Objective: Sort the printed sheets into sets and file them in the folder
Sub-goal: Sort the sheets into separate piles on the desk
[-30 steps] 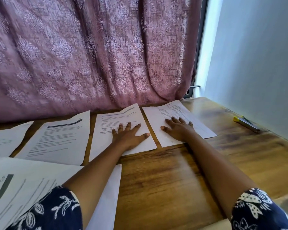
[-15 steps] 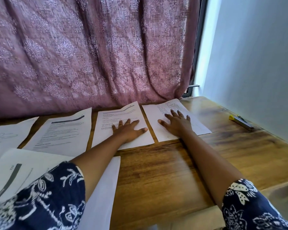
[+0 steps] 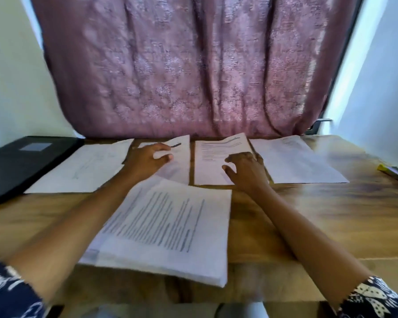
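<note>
Several printed sheets lie in a row along the back of the wooden table (image 3: pixel 331 216). My left hand (image 3: pixel 147 160) is on the second sheet (image 3: pixel 177 171), with curled fingers and thumb pinching the paper. My right hand (image 3: pixel 245 169) sits at the right edge of the third sheet (image 3: pixel 210 164), its fingers bent over that edge and the thumb on the page. A sketch sheet (image 3: pixel 83 168) lies at the left and a fourth sheet (image 3: pixel 294 164) at the right. A thicker stack of printed pages (image 3: pixel 170 228) lies in front, between my forearms. The black folder (image 3: pixel 16 161) lies shut at the far left.
A pink patterned curtain (image 3: pixel 182 72) hangs right behind the table's back edge. A yellow and grey stapler (image 3: pixel 393 173) lies at the right by the white wall. My patterned sleeves show at both bottom corners.
The view has swung left and the folder has come into sight. Both hands have moved one sheet to the left. Their fingers, flat before, are now curled on the paper.
</note>
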Demonstrator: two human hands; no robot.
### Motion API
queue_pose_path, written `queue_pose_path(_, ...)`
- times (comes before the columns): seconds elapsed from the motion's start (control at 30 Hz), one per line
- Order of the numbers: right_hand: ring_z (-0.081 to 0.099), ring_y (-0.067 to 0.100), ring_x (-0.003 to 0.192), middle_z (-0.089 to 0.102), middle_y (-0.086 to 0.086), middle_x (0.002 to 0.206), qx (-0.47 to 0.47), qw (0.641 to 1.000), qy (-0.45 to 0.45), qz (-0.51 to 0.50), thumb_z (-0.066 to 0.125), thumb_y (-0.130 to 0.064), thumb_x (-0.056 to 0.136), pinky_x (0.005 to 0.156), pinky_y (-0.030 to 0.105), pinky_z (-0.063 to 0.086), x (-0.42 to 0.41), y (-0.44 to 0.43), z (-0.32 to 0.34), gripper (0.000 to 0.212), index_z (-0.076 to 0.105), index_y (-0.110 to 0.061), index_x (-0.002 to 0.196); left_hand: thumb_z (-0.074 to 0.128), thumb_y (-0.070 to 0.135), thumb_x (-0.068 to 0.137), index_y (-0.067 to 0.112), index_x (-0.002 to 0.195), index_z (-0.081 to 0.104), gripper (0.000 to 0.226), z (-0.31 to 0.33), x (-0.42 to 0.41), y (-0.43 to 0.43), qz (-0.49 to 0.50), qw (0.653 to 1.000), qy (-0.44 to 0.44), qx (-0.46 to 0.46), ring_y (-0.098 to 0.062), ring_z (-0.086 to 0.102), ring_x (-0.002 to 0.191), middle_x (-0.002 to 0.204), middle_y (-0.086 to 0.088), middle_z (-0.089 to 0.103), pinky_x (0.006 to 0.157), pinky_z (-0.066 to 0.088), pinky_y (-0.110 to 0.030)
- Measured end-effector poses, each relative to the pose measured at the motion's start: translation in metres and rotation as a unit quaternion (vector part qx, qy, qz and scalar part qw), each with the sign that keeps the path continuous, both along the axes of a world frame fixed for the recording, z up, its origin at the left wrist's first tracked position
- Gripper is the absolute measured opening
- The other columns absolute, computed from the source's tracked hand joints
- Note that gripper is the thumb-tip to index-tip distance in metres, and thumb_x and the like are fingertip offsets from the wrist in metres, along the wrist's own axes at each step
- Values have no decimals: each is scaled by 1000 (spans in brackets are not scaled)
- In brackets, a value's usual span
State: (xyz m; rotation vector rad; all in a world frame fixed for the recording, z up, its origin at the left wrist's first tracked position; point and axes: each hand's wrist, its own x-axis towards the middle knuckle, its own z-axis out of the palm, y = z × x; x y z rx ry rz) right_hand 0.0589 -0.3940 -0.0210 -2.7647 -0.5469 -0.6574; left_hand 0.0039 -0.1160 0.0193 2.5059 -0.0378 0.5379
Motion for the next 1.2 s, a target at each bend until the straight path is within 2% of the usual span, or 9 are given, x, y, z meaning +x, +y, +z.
queue_pose_path(0.13,55,22,110,68,-2,115,19,997,4,77,51,-33,93,101,39,32,-30,69,5,24,68,-26,110,62,26,94,26,107,69,15,-16,-66,66,36,986,-37,-159,-16,61,110,117,4,67,101,42,-30)
queue_pose_path(0.27,62,19,103,70,-3,110,44,987,26,155,54,-32,94,93,33,43,-46,124,6,22,69,-24,107,60,28,94,34,102,67,12,-44,-99,113,117,977,-9,-180,-15,57,115,125,6,63,105,42,-36)
queue_pose_path(0.43,54,19,117,61,-1,127,-1,976,116,184,56,-41,93,102,43,41,-44,154,6,38,60,-22,125,66,46,84,43,127,55,45,-57,-113,123,28,979,85,-181,-11,51,119,138,12,52,100,43,-34)
queue_pose_path(0.53,58,16,104,64,-1,118,32,971,142,190,62,-40,90,94,31,46,-39,157,1,38,62,-19,121,72,63,68,46,136,45,75,-61,-112,126,-6,980,140,-144,-15,52,124,140,12,51,102,47,-46)
queue_pose_path(0.73,55,6,88,57,-12,99,150,952,204,174,72,-31,84,72,14,40,-38,151,-2,23,63,-24,104,69,74,60,51,135,42,84,-70,-107,135,-8,981,144,-131,-15,50,127,141,11,50,102,47,-47)
queue_pose_path(0.83,56,7,82,59,-10,93,165,949,213,165,73,-28,83,64,11,39,-38,150,0,16,59,-25,88,72,61,72,43,140,41,76,-70,-108,131,7,985,140,-104,-17,49,127,142,7,50,103,46,-46)
queue_pose_path(0.9,56,9,85,61,-7,95,158,950,214,163,72,-29,84,68,15,39,-38,151,0,13,62,-23,90,72,49,78,39,141,41,71,-68,-110,127,10,985,133,-107,-17,51,125,140,7,52,103,46,-45)
queue_pose_path(1.07,61,15,98,69,1,112,110,960,173,190,65,-29,90,83,22,42,-38,147,3,23,70,-15,108,60,57,78,36,136,51,63,-58,-119,121,-8,978,129,-165,-13,58,118,131,12,59,100,48,-38)
queue_pose_path(1.2,62,9,89,72,-1,102,202,956,111,182,67,-24,88,85,23,47,-32,134,20,17,74,-15,101,57,48,90,38,130,57,41,-37,-116,110,26,958,34,-283,-11,55,117,133,20,52,100,47,-37)
